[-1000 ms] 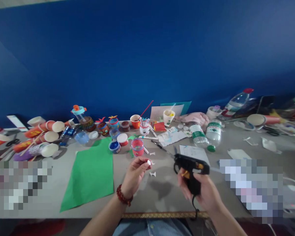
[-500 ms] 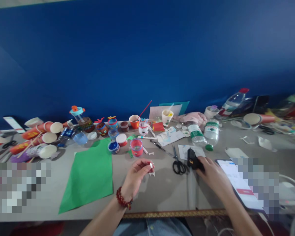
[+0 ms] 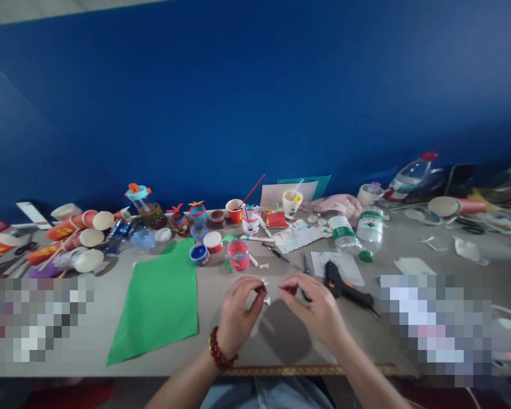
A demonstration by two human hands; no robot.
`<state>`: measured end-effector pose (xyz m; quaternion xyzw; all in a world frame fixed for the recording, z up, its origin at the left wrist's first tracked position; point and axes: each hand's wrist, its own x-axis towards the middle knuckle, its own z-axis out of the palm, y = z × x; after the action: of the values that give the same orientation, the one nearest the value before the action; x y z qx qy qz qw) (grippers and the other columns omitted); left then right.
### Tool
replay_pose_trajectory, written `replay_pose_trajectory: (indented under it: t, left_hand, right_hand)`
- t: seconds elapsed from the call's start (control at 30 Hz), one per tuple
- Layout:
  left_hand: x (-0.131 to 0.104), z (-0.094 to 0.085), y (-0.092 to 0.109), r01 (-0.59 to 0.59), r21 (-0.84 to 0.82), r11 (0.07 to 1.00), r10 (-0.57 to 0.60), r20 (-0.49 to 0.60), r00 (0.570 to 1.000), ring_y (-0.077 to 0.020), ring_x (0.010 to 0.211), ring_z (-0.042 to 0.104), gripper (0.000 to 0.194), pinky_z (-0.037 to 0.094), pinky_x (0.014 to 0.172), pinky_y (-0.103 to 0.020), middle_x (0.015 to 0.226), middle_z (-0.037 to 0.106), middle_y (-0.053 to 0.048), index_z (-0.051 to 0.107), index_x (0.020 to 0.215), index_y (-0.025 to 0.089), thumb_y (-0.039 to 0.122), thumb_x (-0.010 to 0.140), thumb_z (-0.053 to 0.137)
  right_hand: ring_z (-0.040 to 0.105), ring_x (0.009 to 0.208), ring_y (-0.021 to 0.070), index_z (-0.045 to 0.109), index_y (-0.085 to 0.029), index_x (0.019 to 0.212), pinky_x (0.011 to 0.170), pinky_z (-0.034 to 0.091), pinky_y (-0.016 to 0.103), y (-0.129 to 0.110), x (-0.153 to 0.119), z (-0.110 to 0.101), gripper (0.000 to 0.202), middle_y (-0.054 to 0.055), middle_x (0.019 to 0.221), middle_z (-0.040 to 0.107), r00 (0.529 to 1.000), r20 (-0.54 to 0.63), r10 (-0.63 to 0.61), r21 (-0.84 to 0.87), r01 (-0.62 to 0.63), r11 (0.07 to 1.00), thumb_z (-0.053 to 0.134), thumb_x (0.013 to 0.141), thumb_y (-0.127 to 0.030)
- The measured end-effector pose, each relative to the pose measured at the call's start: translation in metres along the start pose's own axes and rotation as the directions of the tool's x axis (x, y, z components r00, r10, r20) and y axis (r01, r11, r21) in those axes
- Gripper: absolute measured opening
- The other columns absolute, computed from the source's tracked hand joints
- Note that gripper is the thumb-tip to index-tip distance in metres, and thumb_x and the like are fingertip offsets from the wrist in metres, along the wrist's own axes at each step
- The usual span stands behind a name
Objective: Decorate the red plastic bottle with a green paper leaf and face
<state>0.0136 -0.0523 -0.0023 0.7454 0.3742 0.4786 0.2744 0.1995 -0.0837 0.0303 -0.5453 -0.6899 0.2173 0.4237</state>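
My left hand (image 3: 239, 309), with a red bead bracelet (image 3: 221, 349) at the wrist, is closed in a pinch above the table. What lies between its fingertips is too small or hidden to make out. Facing it a short way to the right, my right hand (image 3: 313, 309) is also pinched, its fingertips apart from the left ones; any content is hidden. Small white paper scraps (image 3: 267, 301) lie by the left fingertips. A black hot glue gun (image 3: 344, 287) rests on its side to the right, its nozzle over a white paper sheet (image 3: 353, 267). Scissors (image 3: 305, 267) are partly covered by my right hand.
A green paper sheet (image 3: 157, 312) lies at left. Behind my hands stand a pink paint cup (image 3: 238, 255), a blue paint jar (image 3: 199, 254) and a white decorated cup (image 3: 250, 221). Plastic bottles (image 3: 344, 233) lie at right; paper cups (image 3: 91, 237) lie far left. A blue wall (image 3: 238, 102) closes the back.
My right hand has let go of the glue gun, which now lies on the table, and moved left toward my left hand. The white piece seen in my left pinch is now hidden.
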Motion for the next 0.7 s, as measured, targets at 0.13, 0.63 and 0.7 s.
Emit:
replay_pose_trajectory:
  t: [0.13, 0.63, 0.7]
  left_hand:
    - [-0.003, -0.002, 0.001, -0.035, 0.044, 0.998, 0.035, 0.005, 0.999, -0.0204, 0.088, 0.063, 0.016, 0.051, 0.082, -0.034, 0.092, 0.068, -0.007, 0.065, 0.099, 0.021, 0.016, 0.088, 0.055]
    - [-0.006, -0.002, 0.001, 0.059, -0.021, 0.998, -0.058, 0.044, 0.997, -0.0247, 0.091, 0.062, 0.017, 0.048, 0.087, -0.037, 0.094, 0.069, -0.009, 0.070, 0.100, 0.025, 0.021, 0.086, 0.060]
    - [-0.005, -0.006, -0.002, 0.078, -0.033, 0.996, -0.078, 0.015, 0.997, -0.0237, 0.092, 0.062, 0.019, 0.048, 0.087, -0.036, 0.095, 0.068, -0.008, 0.067, 0.102, 0.025, 0.022, 0.084, 0.064]
  right_hand:
    - [0.061, 0.072, 0.0174, 0.064, -0.020, 0.082, 0.067, 0.046, 0.025, -0.004, 0.009, 0.018, 0.010, 0.001, 0.075, 0.064, 0.997, 0.057, 0.043, 0.066, -0.047, 0.997, 0.058, 0.088, -0.024]
    - [0.058, 0.069, 0.0182, 0.060, -0.020, 0.077, 0.066, 0.043, 0.027, 0.000, 0.015, 0.023, 0.011, 0.002, 0.071, 0.062, 0.995, 0.105, 0.005, -0.114, 0.007, 0.994, 0.055, 0.087, -0.021]
    - [0.058, 0.069, 0.0179, 0.060, -0.020, 0.077, 0.066, 0.044, 0.027, 0.001, 0.018, 0.020, 0.011, 0.002, 0.071, 0.062, 0.994, 0.112, -0.004, -0.099, 0.015, 0.995, 0.055, 0.087, -0.021]
